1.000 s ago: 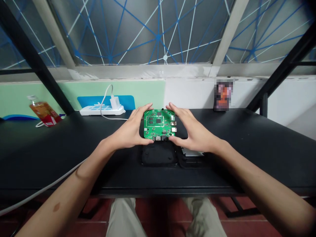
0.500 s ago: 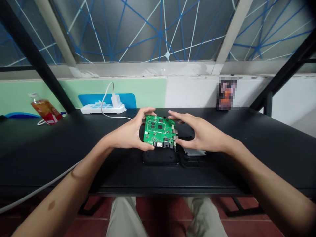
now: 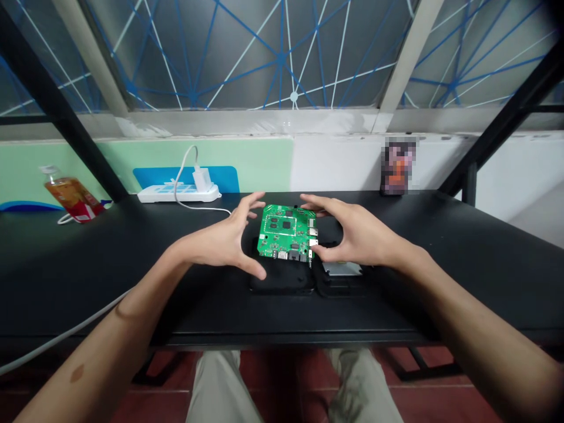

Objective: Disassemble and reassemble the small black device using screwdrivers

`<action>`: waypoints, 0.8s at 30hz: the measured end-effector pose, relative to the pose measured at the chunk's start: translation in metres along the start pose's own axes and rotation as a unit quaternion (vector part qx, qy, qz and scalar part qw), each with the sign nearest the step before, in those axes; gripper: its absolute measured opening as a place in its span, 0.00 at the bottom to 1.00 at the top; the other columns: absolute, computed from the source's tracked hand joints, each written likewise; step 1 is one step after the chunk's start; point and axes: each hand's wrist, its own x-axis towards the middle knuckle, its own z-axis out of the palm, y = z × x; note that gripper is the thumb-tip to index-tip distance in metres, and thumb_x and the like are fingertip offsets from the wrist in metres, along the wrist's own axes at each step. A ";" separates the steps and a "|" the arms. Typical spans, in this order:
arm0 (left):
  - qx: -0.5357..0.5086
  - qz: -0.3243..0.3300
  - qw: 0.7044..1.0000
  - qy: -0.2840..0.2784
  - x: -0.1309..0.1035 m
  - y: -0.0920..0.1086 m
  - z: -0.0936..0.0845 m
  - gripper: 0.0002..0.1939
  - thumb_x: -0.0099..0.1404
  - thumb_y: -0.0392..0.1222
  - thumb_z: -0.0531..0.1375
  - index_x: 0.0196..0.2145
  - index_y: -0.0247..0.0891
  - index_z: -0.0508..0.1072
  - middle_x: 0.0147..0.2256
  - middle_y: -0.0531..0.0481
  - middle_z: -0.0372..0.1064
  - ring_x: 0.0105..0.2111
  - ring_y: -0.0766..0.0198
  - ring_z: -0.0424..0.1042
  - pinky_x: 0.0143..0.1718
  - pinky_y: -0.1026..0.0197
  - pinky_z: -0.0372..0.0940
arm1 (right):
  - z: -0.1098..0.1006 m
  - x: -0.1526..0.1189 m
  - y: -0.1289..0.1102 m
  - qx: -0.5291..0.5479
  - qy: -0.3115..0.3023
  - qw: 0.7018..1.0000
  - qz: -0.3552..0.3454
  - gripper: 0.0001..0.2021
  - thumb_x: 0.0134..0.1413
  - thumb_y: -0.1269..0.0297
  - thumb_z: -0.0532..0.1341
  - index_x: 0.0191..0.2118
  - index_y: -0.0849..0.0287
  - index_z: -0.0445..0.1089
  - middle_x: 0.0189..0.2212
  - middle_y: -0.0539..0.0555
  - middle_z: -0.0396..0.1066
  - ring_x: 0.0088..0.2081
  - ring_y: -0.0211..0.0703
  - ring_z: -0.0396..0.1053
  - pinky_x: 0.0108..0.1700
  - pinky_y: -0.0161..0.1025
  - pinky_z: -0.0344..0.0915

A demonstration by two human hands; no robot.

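A green circuit board (image 3: 284,241) with dark chips and metal ports is held above the table. My right hand (image 3: 352,232) grips its right side, the thumb at the ports on the near corner and the fingers at the far edge. To the left of the board is my left hand (image 3: 227,238), fingers and thumb spread, apart from the board's edge. Beneath the board lies a black plastic case half (image 3: 282,282). Beside it, partly under my right hand, rests another black case part (image 3: 339,289) with a silver metal plate (image 3: 342,269) on it.
A white power strip (image 3: 176,192) with a plugged-in charger (image 3: 202,179) stands at the back, its white cable running forward. A drink bottle (image 3: 73,197) leans at the far left. A blurred-out upright object (image 3: 396,167) stands against the wall. Slanted black frame bars flank the table (image 3: 211,314).
My left hand has come off the board and moved left, its fingers opening wider. The board stays in my right hand and looks slightly turned. The whole view has shifted a little.
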 end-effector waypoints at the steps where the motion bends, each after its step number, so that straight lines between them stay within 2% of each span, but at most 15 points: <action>1: 0.008 -0.012 1.000 -0.014 -0.002 -0.001 0.000 0.75 0.45 0.59 0.77 0.72 0.48 0.29 0.68 0.22 0.46 0.66 0.27 0.56 0.56 0.25 0.62 | 0.000 0.000 0.001 0.003 0.000 1.000 0.009 0.44 0.47 0.61 0.67 0.71 0.53 0.52 0.60 0.57 0.70 0.55 0.55 0.74 0.59 0.55 0.71; 3: 0.025 -0.029 0.998 -0.043 -0.006 -0.001 0.001 0.79 0.42 0.61 0.77 0.73 0.45 0.27 0.66 0.20 0.51 0.64 0.25 0.59 0.54 0.25 0.65 | 0.000 -0.001 0.002 0.008 -0.004 1.000 0.023 0.46 0.47 0.61 0.68 0.71 0.55 0.51 0.60 0.58 0.71 0.56 0.54 0.74 0.60 0.55 0.71; 6: 0.037 -0.037 0.997 -0.064 -0.009 0.000 0.006 0.80 0.38 0.62 0.78 0.73 0.44 0.29 0.63 0.23 0.58 0.60 0.24 0.66 0.51 0.27 0.68 | 0.000 0.000 0.000 0.006 -0.013 0.999 0.028 0.46 0.46 0.60 0.68 0.71 0.56 0.51 0.59 0.59 0.71 0.56 0.55 0.74 0.60 0.55 0.70; 12: 0.066 -0.010 0.996 -0.052 -0.006 -0.006 0.007 0.74 0.48 0.59 0.75 0.73 0.43 0.27 0.58 0.25 0.65 0.56 0.28 0.71 0.46 0.33 0.72 | 0.004 0.001 -0.004 0.006 -0.026 0.999 0.017 0.44 0.47 0.60 0.68 0.69 0.54 0.53 0.60 0.59 0.71 0.57 0.56 0.73 0.59 0.57 0.71; 14: 0.068 -0.020 0.996 -0.047 -0.004 -0.008 0.006 0.74 0.47 0.58 0.75 0.73 0.42 0.28 0.59 0.23 0.64 0.57 0.27 0.69 0.48 0.31 0.71 | 0.006 0.000 -0.003 0.010 -0.023 1.000 0.012 0.44 0.47 0.59 0.69 0.69 0.53 0.53 0.60 0.58 0.71 0.57 0.57 0.73 0.59 0.57 0.71; 19: 0.046 -0.058 0.995 -0.065 -0.002 -0.005 0.005 0.74 0.48 0.55 0.75 0.72 0.41 0.26 0.66 0.21 0.53 0.62 0.27 0.64 0.54 0.30 0.67 | 0.013 0.001 -0.002 0.008 0.000 1.000 0.000 0.44 0.46 0.59 0.69 0.69 0.53 0.52 0.60 0.58 0.70 0.58 0.56 0.72 0.60 0.56 0.70; 24: 0.053 -0.046 0.996 -0.058 -0.003 -0.007 0.006 0.74 0.47 0.58 0.76 0.73 0.41 0.28 0.65 0.20 0.54 0.62 0.25 0.62 0.53 0.28 0.66 | 0.016 0.002 -0.003 0.012 -0.006 1.000 -0.006 0.44 0.46 0.60 0.69 0.69 0.54 0.52 0.61 0.59 0.69 0.59 0.56 0.71 0.61 0.56 0.69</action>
